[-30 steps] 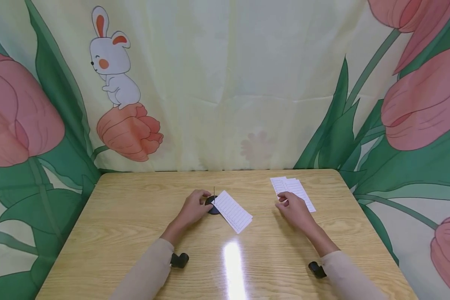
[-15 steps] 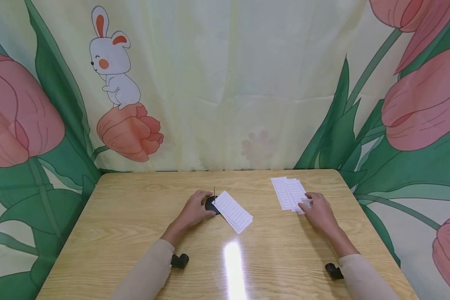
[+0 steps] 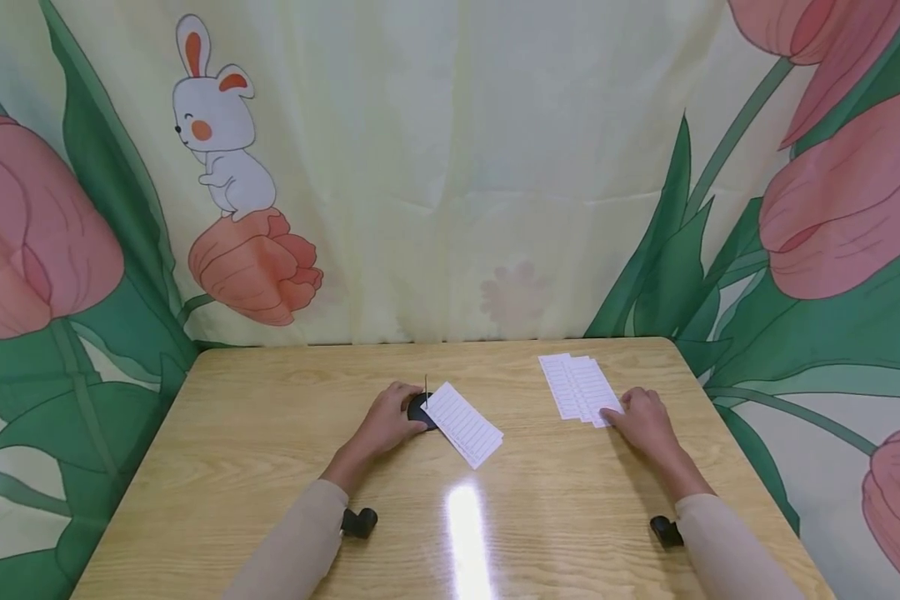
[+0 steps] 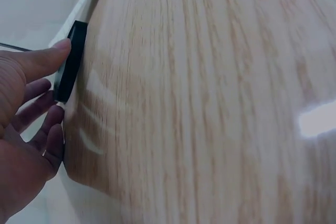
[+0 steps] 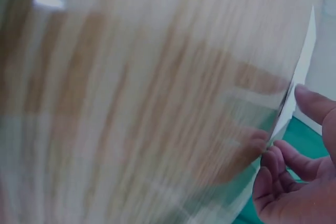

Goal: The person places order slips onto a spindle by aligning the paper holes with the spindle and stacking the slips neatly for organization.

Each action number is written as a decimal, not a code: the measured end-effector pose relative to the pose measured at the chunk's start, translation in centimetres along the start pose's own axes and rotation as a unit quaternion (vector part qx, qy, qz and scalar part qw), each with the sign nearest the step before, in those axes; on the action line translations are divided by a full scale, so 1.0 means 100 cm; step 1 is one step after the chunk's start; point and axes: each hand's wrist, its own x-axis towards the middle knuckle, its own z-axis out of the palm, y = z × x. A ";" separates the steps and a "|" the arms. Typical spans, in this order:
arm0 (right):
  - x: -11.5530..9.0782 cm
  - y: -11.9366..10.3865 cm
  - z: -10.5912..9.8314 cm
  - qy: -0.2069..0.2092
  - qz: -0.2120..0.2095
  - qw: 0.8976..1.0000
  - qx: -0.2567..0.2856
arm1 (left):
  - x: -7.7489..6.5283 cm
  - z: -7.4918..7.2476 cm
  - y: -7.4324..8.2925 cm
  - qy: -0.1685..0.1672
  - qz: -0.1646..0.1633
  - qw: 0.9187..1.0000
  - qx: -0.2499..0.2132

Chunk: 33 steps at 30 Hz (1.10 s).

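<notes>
In the head view a bill spike with a round black base (image 3: 421, 412) and a thin upright pin stands near the table's middle. Printed slips of paper (image 3: 465, 425) overlap its right side, a corner at the pin. My left hand (image 3: 387, 421) holds the base, its thumb (image 4: 44, 60) on the near side and fingers round the left. Farther right lies a fanned group of lined slips (image 3: 577, 387). My right hand (image 3: 648, 422) is at their near right corner; its thumb touches the top slip (image 5: 296, 85), and the other fingers bend loosely beside the edge.
The wooden table (image 3: 270, 417) ends at a curtain (image 3: 435, 208) printed with tulips and a rabbit. A bright light reflection (image 3: 468, 537) lies on its near part. Each wrist wears a small black camera mount (image 3: 360, 522).
My right hand has moved right, from over the fanned slips to their near right corner, and its thumb now touches them. The left hand stays at the spike's base.
</notes>
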 end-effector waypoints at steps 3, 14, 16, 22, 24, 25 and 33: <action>0.002 -0.002 0.002 -0.009 0.013 1.000 -0.002 | -0.001 -0.002 0.000 0.000 -0.003 1.000 -0.001; 0.005 -0.008 0.006 -0.042 0.032 0.999 0.003 | -0.006 -0.005 0.002 -0.008 -0.010 1.000 0.007; 0.005 -0.008 0.005 -0.042 0.030 0.999 0.006 | -0.005 -0.004 0.002 -0.009 -0.008 1.000 0.006; 0.005 -0.008 0.003 -0.040 0.037 0.998 0.007 | -0.003 -0.001 0.000 -0.009 0.001 1.000 0.013; 0.004 -0.007 0.003 -0.036 0.039 0.999 0.002 | -0.002 -0.001 0.001 -0.009 0.002 1.000 0.015; 0.004 -0.006 0.003 -0.034 0.040 0.999 0.000 | -0.002 -0.001 0.001 -0.010 0.001 1.000 0.014; 0.004 -0.005 -0.002 -0.036 0.048 0.998 0.023 | 0.000 -0.001 0.003 -0.010 -0.003 1.000 0.011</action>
